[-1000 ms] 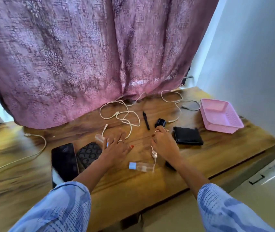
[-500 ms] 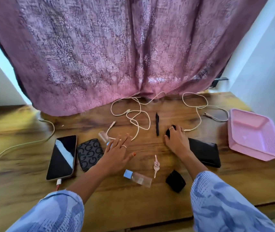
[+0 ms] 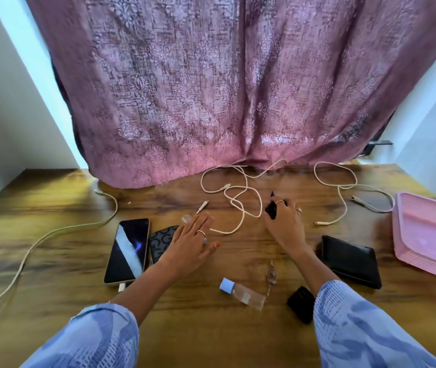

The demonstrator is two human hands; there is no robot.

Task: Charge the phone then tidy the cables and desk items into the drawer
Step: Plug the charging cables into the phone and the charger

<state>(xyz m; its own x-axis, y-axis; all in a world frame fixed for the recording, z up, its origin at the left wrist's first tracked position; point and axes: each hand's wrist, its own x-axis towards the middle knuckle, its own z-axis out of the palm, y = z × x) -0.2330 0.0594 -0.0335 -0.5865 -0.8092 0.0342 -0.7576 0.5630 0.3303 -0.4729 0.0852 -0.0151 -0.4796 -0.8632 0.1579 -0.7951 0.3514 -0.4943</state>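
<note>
Right hand (image 3: 286, 224) grip curled around small black object (image 3: 271, 209), left hand (image 3: 190, 243) flat, no legible writing.

Blue patterned sleeves (image 3: 357, 328), finger rings (image 3: 200, 231)

Mauve damask-patterned curtain (image 3: 211, 88), brown wood-grain surface (image 3: 52, 248), pink tray (image 3: 429, 235), black wallet (image 3: 349, 261), white cables (image 3: 238, 197), blue-capped clear bottle (image 3: 242, 292), blue-patterned sleeves (image 3: 357, 330)

Bright daylight, backlit through curtain (image 3: 211, 88). Soft sheen on counter (image 3: 52, 248) at far left; glare streak across phone (image 3: 128, 251) screen. Wide-angle bowing at edges. Slight motion blur around right hand (image 3: 286, 224).
</note>
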